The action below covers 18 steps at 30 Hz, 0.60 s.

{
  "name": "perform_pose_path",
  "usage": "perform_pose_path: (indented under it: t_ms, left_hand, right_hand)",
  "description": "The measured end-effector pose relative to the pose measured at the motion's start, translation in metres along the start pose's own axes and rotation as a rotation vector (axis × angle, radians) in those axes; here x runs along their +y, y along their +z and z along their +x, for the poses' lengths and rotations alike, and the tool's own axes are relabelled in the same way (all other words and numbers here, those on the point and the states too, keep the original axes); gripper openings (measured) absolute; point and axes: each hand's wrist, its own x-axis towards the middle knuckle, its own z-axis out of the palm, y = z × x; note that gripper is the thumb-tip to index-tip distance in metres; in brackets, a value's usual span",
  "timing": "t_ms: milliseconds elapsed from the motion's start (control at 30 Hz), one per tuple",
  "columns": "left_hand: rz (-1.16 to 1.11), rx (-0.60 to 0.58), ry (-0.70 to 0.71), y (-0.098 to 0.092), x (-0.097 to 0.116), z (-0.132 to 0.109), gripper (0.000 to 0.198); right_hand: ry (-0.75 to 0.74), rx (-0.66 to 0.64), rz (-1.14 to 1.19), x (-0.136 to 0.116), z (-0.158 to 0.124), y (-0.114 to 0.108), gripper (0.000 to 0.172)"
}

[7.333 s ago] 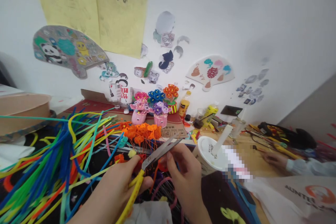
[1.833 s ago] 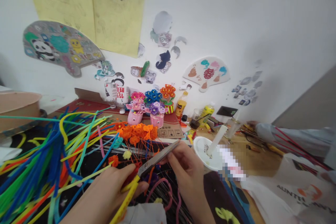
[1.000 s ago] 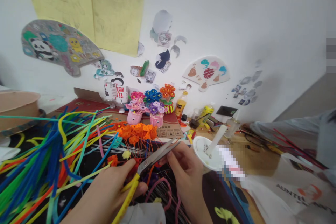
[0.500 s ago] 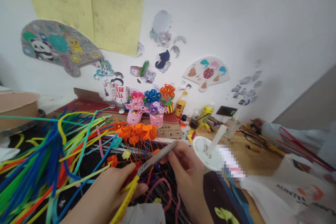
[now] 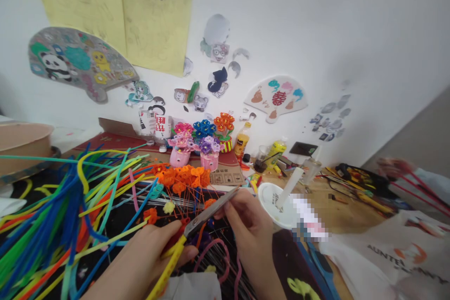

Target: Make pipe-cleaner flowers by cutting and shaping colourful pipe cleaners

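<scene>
Scissors, one pair, yellow handles, metal blades lying close together; located front and centre between the two hands, tips slanting up and to the right. Left hand: clamped around the handles, thumb on the upper side. Right hand: fingers bent inward and drawn close, just beside the blades; whether they grip a small item cannot be told, the fingertips being partly hidden. Pipe cleaners, large loose bundle, blue, green, yellow and orange, to the left of the left hand. Orange flowers, one cluster on thin stems, beyond the scissors. Yellow flower, one, small, near the left thumb. Pink pipe cleaner, one, curved, between the wrists. White paper, one piece, at the near edge. Pale yellow flower, one, to the right of the right forearm. Cup, white lid, thick white straw upright but leaning, just beyond the right hand. Pink pots, two, holding flowers, side by side on flattened cardboard. Plastic bag, printed, on the right of the wooden worktop.
</scene>
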Motion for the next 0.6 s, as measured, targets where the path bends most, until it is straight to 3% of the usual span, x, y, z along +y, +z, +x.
perform_pose_path:
  t_ms: [100,300,600]
  left_hand:
    - [0.037,-0.084,-0.041,-0.003,0.002,-0.001,0.030]
    - [0.165,-0.115,-0.055,-0.007,0.004,-0.001,0.033]
    - [0.083,-0.245,-0.173,-0.005,0.013,0.007,0.034]
  right_hand:
    - [-0.010,-0.012,-0.026,-0.001,0.000,-0.001,0.019]
    - [-0.036,-0.023,-0.075,-0.001,0.001,-0.002,0.020]
    - [0.013,0.028,0.011,0.001,0.000,0.003,0.017]
